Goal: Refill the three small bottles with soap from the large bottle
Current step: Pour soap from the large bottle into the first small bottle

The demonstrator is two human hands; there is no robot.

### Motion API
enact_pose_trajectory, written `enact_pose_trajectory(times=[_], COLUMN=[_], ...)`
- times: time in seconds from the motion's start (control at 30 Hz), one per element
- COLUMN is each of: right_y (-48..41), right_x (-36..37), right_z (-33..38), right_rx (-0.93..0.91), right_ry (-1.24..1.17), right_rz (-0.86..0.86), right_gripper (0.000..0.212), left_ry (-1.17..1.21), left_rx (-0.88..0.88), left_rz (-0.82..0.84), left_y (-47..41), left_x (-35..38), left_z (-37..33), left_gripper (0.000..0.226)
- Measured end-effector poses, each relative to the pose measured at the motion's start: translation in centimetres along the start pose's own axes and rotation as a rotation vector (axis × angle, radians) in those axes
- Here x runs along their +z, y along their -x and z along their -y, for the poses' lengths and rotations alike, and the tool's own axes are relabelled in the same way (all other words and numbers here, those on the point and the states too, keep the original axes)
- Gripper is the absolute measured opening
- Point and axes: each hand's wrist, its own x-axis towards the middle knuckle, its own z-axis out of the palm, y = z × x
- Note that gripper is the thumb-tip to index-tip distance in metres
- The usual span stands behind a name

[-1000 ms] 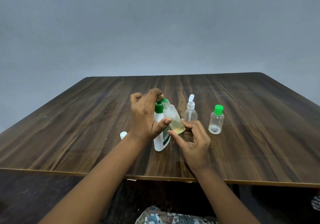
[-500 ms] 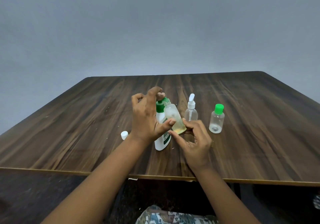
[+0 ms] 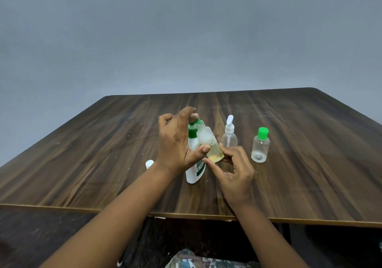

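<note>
Close to the near edge of the worktop [image 3: 82, 164], the right hand [image 3: 233, 176] has its grip pinched on the bottom of a tilted small bottle [image 3: 208, 143]. The left hand [image 3: 175, 143] grips the large bottle [image 3: 195, 172], with a finger on its green pump top. A little yellow soap sits in the small bottle, so I think it is only part full. Farther back and toward the right edge, the pump bottle [image 3: 229, 139] and the green-cap bottle [image 3: 260, 147] look empty and not yet filled.

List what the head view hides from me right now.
Head view only:
- Soap flow from the large bottle into the tilted small bottle: too small, spout partly under the left hand.
- Label text on the large bottle: too small, partly behind the left hand.
- Base of the pump bottle: behind the right hand.
- Loose white cap: partly behind the left forearm.
</note>
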Motion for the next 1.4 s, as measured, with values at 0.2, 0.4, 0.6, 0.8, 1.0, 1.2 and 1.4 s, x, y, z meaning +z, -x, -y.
enact_pose_trajectory(times=[0.2,0.4,0.6,0.8,1.0,1.2,1.4], right_y=[0.1,-0.1,0.0,0.3,-0.1,0.2,0.3], right_x=[-0.3,0.0,0.3,0.0,0.2,0.3,0.2], right_z=[0.1,-0.2,-0.1,-0.1,-0.1,-0.3,-0.4], right_rx=[0.02,0.024,0.003,0.032,0.025,0.021,0.033], right_ry=[-0.006,0.011,0.021,-0.01,-0.008,-0.006,-0.01], right_rz=[0.021,0.014,0.025,0.022,0.0,0.034,0.032], right_gripper=[0.039,0.041,0.04,0.039,0.04,0.039,0.038], left_ry=[-0.002,-0.004,0.018,0.014,0.059,0.005,0.026], left_rx=[-0.023,0.012,-0.023,-0.039,-0.025,-0.013,-0.016], left_rz=[-0.023,0.017,-0.042,-0.065,-0.017,-0.042,-0.054], left_y=[0.6,-0.6,0.2,0.7,-0.5,0.0,0.2], left_x=[0.4,-0.4,0.1,0.7,-0.3,0.5,0.5], left_z=[0.1,-0.4,0.0,-0.2,-0.1,0.0,0.1], left_gripper=[0.077,0.075,0.075,0.075,0.076,0.077,0.075])
